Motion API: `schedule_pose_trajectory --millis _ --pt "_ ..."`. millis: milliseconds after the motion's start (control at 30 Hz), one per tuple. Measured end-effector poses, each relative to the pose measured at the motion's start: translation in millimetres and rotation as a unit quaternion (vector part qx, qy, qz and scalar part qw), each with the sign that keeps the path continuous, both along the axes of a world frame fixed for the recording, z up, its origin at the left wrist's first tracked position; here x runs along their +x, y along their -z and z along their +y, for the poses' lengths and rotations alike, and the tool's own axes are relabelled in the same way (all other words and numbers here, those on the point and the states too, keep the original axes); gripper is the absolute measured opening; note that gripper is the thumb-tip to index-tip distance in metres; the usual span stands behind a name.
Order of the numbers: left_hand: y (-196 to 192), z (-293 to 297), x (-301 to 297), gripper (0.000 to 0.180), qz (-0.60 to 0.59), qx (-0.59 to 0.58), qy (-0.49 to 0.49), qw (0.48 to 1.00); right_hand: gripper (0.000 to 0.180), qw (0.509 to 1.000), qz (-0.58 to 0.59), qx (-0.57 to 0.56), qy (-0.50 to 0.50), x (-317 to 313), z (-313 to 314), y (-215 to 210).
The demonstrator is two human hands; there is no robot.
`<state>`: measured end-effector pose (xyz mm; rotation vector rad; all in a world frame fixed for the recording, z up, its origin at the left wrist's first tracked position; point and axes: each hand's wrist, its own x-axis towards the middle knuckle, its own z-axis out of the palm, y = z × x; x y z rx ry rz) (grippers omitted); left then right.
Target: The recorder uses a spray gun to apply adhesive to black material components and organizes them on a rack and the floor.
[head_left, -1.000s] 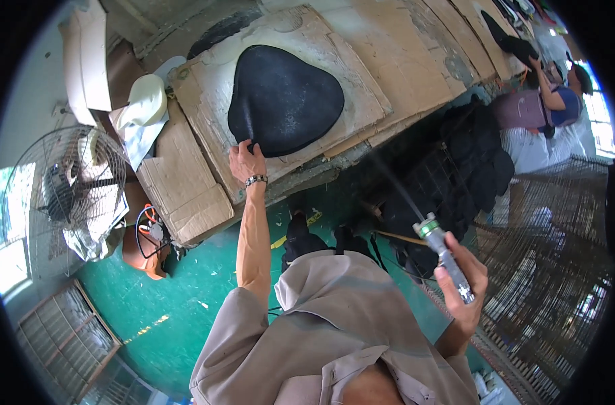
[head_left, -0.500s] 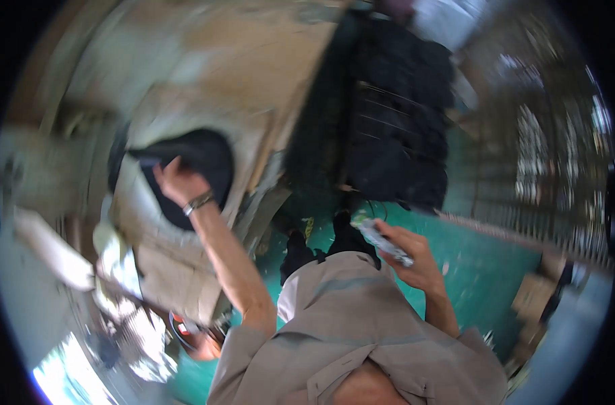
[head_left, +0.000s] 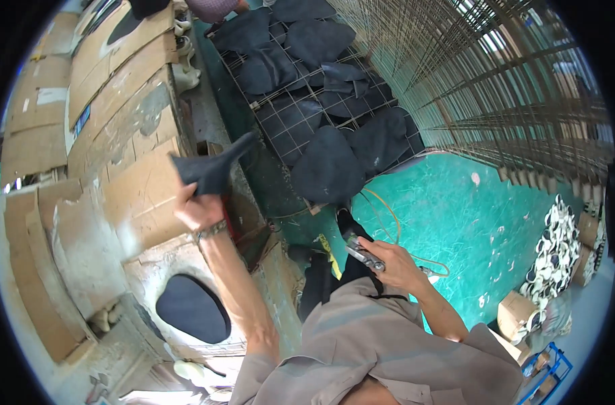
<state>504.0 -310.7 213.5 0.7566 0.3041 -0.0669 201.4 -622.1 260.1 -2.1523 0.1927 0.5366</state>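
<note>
My left hand point(head_left: 201, 210) is closed on the edge of a floppy black sheet piece point(head_left: 214, 172), raised over the side of the cardboard-covered bench and folded into a peak. My right hand point(head_left: 398, 268) grips a silver metal spray gun point(head_left: 365, 255) in front of my body; the fingers hide part of it. On the bench below my left forearm, a rounded black pad point(head_left: 194, 308) lies flat on a pale patch. Ahead, several black sheet pieces point(head_left: 327, 164) are spread over a wire mesh rack point(head_left: 280, 138).
The bench point(head_left: 145, 189) runs along my left. Tall wire racks point(head_left: 496, 88) stand at the right. A thin hose point(head_left: 396, 219) loops across the green floor point(head_left: 449, 209). Black-and-white pieces point(head_left: 553, 253) are heaped by a cardboard box point(head_left: 516, 314). Another person's sleeve point(head_left: 213, 8) shows at the far end.
My left hand has lifted a black piece off the bench and swung it forward toward the rack; a black pad remains there. The view has turned. The right hand still holds the spray gun.
</note>
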Motion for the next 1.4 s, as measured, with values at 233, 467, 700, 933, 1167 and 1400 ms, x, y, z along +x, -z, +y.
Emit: schedule_pose_trajectory --millis 233,467,700,933,1167,1400 --pt "114.0 -133.8 107.2 0.076 0.025 -0.076 0.181 0.98 0.069 0.995 0.059 -0.036 0.074 2.8 -66.8 71.1" --pt "306.3 -130.1 152.5 0.079 0.162 -0.065 0.242 0.955 0.073 0.979 0.157 -0.071 0.111 -11.1 -100.9 148.8" --pt "464.5 -56.7 151.4 0.057 0.182 0.782 0.014 0.596 0.075 0.968 0.236 -0.043 0.074 -5.5 -98.6 205.4" --pt "457.1 -358.2 121.2 0.034 0.075 0.352 0.239 0.902 0.078 0.958 0.257 -0.037 0.119 -16.3 -109.2 218.5" --pt "456.7 -542.5 189.5 0.026 0.295 0.247 0.208 0.899 0.076 0.939 0.288 -0.045 0.181 -43.3 -109.4 234.7" --pt "474.7 -577.0 206.6 0.033 0.409 0.343 0.129 0.836 0.069 0.925 0.291 -0.039 0.239 -55.8 -105.6 240.9"
